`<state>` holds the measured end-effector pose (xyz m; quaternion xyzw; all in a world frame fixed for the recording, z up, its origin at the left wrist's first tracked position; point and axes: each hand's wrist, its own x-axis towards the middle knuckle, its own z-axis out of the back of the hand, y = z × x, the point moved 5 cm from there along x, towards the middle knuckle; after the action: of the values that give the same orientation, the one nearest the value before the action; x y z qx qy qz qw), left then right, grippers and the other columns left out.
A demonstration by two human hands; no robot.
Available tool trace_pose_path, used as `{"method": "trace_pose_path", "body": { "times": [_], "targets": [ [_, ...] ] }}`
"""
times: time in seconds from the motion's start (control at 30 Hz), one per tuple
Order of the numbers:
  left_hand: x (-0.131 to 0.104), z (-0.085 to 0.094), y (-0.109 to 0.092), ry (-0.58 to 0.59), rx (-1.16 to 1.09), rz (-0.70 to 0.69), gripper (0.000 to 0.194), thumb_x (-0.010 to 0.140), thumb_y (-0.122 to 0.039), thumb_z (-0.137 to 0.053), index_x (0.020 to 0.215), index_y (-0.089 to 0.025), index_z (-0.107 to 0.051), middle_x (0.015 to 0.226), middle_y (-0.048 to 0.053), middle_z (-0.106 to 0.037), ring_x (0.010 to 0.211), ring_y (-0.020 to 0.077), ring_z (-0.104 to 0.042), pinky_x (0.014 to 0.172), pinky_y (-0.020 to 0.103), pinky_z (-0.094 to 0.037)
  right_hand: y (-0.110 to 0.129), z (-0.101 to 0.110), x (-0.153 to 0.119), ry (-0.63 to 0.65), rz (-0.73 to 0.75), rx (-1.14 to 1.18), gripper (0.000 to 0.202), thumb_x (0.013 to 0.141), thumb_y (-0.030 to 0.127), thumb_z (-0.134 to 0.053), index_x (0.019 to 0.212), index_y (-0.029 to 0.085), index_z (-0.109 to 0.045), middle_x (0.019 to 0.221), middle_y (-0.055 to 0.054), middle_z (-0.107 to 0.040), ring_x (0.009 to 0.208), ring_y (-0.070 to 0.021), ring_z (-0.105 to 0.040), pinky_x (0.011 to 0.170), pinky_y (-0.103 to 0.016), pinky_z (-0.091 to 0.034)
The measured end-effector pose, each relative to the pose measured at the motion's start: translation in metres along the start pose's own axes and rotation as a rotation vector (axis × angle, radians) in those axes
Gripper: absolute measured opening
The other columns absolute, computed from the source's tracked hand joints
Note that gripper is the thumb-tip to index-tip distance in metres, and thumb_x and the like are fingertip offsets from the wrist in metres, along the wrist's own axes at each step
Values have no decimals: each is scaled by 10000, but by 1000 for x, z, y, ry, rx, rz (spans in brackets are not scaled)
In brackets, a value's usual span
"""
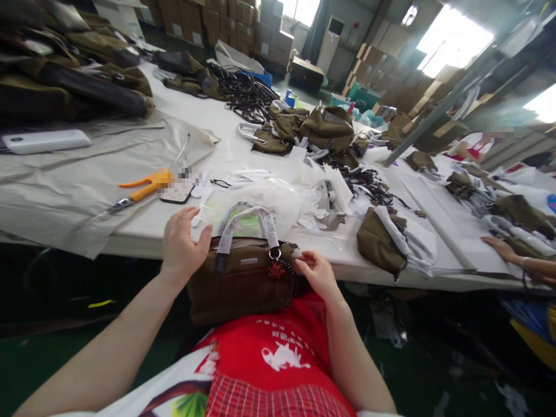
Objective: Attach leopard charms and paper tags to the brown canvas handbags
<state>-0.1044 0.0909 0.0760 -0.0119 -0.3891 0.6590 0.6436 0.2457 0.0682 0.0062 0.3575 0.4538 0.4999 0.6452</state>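
A dark olive-brown handbag [243, 284] stands upright against the table's front edge, close to my red apron. Its two handles [248, 215] are wrapped in white paper and stick up. A red tassel-like charm [276, 269] hangs from a ring at the right handle. My left hand [185, 246] is open by the bag's upper left corner, thumb and fingers apart; whether it touches the bag is unclear. My right hand [318, 273] is closed in a pinch on the bag's upper right corner, where a small whitish bit [297, 253] shows at the fingertips.
Orange-handled pliers or a similar tool [150, 184] and a phone [177, 192] lie at left. Clear plastic wrappings [278, 200] lie behind the bag. Another olive bag [380, 240] stands at right, near a co-worker's hand [504, 250]. A slanting pole [428, 124] crosses the table.
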Motion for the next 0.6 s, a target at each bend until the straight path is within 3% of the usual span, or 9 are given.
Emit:
{"method": "trace_pose_path", "body": {
  "times": [0.1,0.27,0.4,0.47,0.53,0.6],
  "targets": [
    [-26,0,26,5,47,89,547,896,-451,-514,1287,-69,-487,1348,259,-511,1314,349,-446,1120,507,-346,-8,-13,3,115,-49,79,476,708,425,-775,1081,162,-638,1012,-110,-729,945,-245,-690,881,-407,-547],
    [-78,-3,50,12,34,305,725,831,-600,-523,1271,-27,-473,1342,309,-489,1325,412,-418,1091,578,-361,-10,-35,1,261,-95,165,525,693,425,-787,1121,167,-625,1131,-114,-707,1028,-247,-677,938,-401,-520],
    [-111,-26,63,232,-253,635,600,831,-640,-482,1138,-130,-558,1097,176,-669,1063,335,-640,886,456,-555,-9,-39,1,266,-94,117,521,708,416,-769,1139,167,-616,1135,-107,-696,1009,-237,-671,938,-401,-509],
    [-117,-34,64,336,-331,735,501,871,-621,-424,1065,-187,-580,959,103,-706,926,294,-689,803,420,-584,-6,-37,-1,214,-63,23,512,700,415,-773,1130,181,-621,1079,-92,-700,967,-235,-663,909,-407,-514],
    [-112,-28,60,276,-247,671,460,867,-592,-461,1062,-192,-579,953,102,-698,935,309,-681,823,454,-577,2,-30,-6,67,10,-109,466,680,404,-787,1073,203,-638,1005,-76,-691,884,-227,-643,853,-399,-518],
    [-99,-9,46,96,-86,459,471,837,-529,-552,1123,-155,-557,1068,162,-661,1052,356,-631,923,526,-525,15,-23,-15,-65,108,-180,332,716,378,-758,988,221,-649,938,-63,-667,788,-208,-606,777,-370,-512]
  ]
}}
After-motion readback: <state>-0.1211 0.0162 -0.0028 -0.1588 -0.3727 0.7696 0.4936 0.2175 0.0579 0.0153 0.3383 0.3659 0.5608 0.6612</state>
